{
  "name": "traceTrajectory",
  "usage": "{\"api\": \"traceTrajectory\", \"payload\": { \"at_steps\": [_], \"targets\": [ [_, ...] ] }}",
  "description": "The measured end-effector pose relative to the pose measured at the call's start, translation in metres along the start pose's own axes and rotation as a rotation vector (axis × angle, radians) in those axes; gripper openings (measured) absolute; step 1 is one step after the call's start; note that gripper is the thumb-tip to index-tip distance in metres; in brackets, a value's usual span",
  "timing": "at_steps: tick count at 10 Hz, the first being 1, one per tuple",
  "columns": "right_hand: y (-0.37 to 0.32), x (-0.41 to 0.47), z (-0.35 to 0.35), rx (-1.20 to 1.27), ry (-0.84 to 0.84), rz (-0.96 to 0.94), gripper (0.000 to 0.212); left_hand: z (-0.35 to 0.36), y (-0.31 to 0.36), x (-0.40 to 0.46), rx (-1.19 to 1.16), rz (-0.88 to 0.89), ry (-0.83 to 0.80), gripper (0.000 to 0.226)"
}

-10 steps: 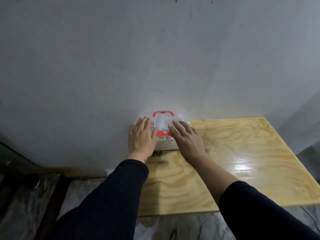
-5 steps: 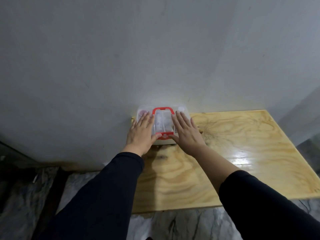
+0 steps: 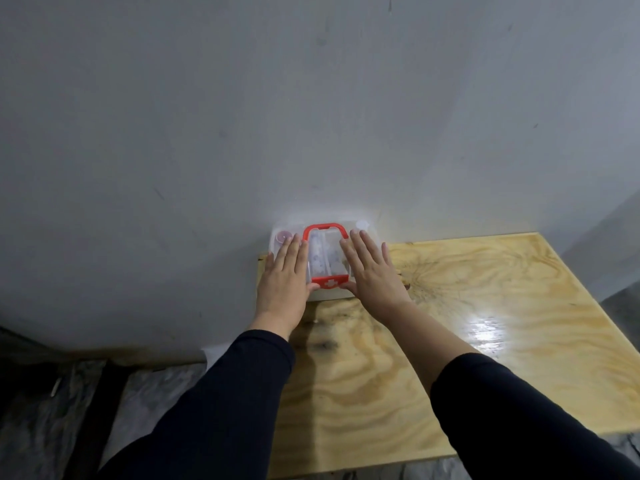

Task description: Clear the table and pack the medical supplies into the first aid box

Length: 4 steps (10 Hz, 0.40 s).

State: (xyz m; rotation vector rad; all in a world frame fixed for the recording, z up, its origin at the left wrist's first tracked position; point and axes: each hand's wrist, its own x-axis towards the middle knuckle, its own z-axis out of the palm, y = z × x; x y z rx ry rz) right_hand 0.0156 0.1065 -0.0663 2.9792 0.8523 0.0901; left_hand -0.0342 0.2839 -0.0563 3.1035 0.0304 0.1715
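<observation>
The first aid box [image 3: 325, 251] is a small clear plastic case with a red handle and a red latch bearing a white cross. It stands at the far left corner of the wooden table [image 3: 485, 306], against the wall. Its clear lid is down, and supplies show dimly through it. My left hand [image 3: 284, 282] lies flat on the left side of the lid, fingers spread. My right hand [image 3: 372, 271] lies flat on the right side of the lid. Both thumbs touch the red latch.
A grey wall [image 3: 311, 116] rises directly behind the box. The table's left edge runs just beside my left hand. Marbled floor [image 3: 41, 410] lies below on the left, and a bright light reflection [image 3: 485, 327] sits on the table to the right.
Both hands have flattened and slid further up over the lid. The lid has come down level on the box. The view shifted slightly.
</observation>
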Motion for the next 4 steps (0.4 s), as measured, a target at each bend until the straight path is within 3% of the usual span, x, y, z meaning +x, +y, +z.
{"api": "traceTrajectory", "payload": {
  "at_steps": [2,3,4],
  "targets": [
    [0.0,-0.003,-0.023,0.034,-0.115,-0.002,0.082,-0.011,-0.001,0.002,-0.022,0.013,-0.066,0.086],
    [0.004,-0.004,-0.061,0.184,-0.217,-0.023,0.082,-0.021,-0.009,-0.001,-0.163,0.042,-0.089,0.081],
    [0.021,-0.007,-0.126,0.339,-0.108,-0.031,0.066,-0.024,-0.034,-0.037,-0.284,0.0,0.121,0.066]
  ]
}}
